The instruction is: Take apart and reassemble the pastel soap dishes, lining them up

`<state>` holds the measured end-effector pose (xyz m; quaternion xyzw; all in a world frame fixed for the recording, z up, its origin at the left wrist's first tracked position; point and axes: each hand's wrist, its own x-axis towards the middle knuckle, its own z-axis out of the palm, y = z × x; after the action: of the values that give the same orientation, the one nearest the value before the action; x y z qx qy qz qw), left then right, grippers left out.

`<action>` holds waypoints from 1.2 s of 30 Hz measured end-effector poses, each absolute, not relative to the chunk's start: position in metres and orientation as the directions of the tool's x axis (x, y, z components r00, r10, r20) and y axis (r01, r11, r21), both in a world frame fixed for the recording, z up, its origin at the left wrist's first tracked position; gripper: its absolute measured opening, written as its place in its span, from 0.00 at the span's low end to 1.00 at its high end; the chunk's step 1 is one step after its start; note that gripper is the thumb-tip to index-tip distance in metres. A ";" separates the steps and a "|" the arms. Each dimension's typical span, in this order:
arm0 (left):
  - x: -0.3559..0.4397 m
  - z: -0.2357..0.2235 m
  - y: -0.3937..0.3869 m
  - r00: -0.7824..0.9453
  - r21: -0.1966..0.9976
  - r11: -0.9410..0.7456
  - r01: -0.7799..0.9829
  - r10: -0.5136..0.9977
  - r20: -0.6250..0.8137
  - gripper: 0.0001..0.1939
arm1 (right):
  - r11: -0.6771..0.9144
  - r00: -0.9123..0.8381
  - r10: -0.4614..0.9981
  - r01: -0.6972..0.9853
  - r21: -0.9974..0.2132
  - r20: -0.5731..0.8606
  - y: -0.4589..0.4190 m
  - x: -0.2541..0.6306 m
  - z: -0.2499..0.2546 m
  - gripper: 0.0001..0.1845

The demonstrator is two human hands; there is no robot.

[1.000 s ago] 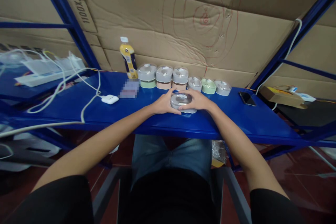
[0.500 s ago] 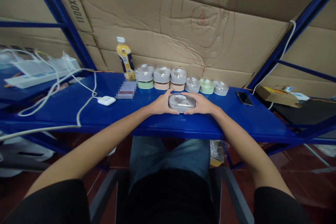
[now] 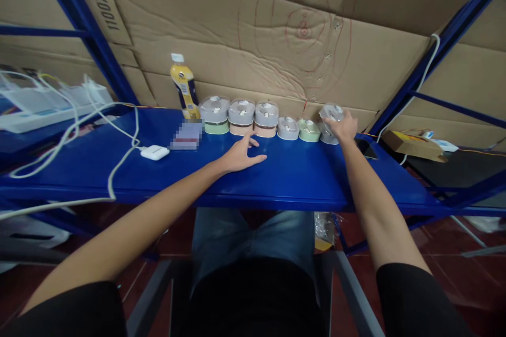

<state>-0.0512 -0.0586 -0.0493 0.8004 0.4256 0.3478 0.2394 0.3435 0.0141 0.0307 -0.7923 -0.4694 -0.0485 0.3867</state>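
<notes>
My right hand (image 3: 345, 126) is closed round a grey oval box with a clear lid (image 3: 331, 111), at the right end of the row. It is over another grey box (image 3: 329, 136); whether the two touch I cannot tell. My left hand (image 3: 242, 154) is open above the blue tabletop (image 3: 292, 174), fingers apart, holding nothing. Left of the right hand stand a green box (image 3: 309, 130) and a grey box (image 3: 288, 128). Further left are three stacks, each a grey box (image 3: 266, 114) on a coloured one, pink (image 3: 264, 130) or green (image 3: 216, 127).
A yellow drink bottle (image 3: 185, 87) stands behind a blurred pack (image 3: 186, 136). A white charging case (image 3: 155, 152) lies near white cables (image 3: 136, 131). On the right are a dark phone (image 3: 369, 149) and an opened carton (image 3: 413, 146). Cardboard (image 3: 221, 37) walls the back.
The grey box has moved from between both hands at the table's middle to the right end of the row, in my right hand. My left hand has let go and opened.
</notes>
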 end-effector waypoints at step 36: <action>-0.053 -0.052 -0.056 0.440 0.672 -0.564 0.481 0.818 0.371 0.63 | 0.221 -0.109 0.937 0.921 -0.320 0.333 -0.056 0.222 -0.003 0.52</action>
<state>-0.0531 -0.0561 -0.0516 0.8131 0.3992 0.3472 0.2427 0.2221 -0.0563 -0.0031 -0.6241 -0.7443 0.0162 0.2371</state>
